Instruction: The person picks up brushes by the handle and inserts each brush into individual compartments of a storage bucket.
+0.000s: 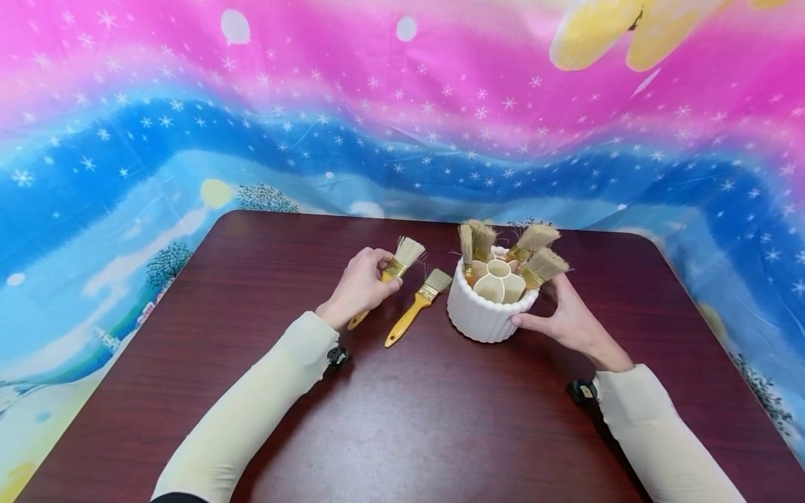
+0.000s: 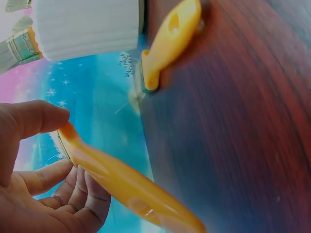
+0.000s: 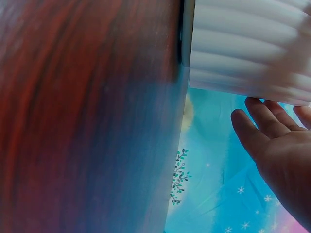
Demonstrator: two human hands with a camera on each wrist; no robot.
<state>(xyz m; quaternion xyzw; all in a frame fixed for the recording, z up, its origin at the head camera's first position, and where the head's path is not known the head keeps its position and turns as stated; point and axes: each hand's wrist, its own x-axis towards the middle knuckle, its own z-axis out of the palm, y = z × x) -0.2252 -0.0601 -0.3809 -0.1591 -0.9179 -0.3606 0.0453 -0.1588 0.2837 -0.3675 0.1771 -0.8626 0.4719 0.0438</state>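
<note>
My left hand [image 1: 367, 283] pinches a paintbrush [image 1: 405, 255] near its metal band, with the bristles pointing up and away. In the left wrist view, the thumb and fingers meet at the neck of its yellow handle [image 2: 131, 187]. A second paintbrush [image 1: 415, 311] lies on the table between that hand and a white ribbed pot [image 1: 481, 318]. Several paintbrushes [image 1: 534, 241] stand bristles-up in the pot around a flower-shaped divider [image 1: 499, 279]. My right hand [image 1: 572, 314] holds the pot's right side, thumb at the front and fingers behind. The right wrist view shows fingertips [image 3: 252, 102] against the ribbed wall.
The dark red-brown wooden table [image 1: 402, 426] has rounded far corners. Behind it and at both sides hangs a pink and blue cloth [image 1: 377, 140] with snowflakes. The pot stands near the table's far edge.
</note>
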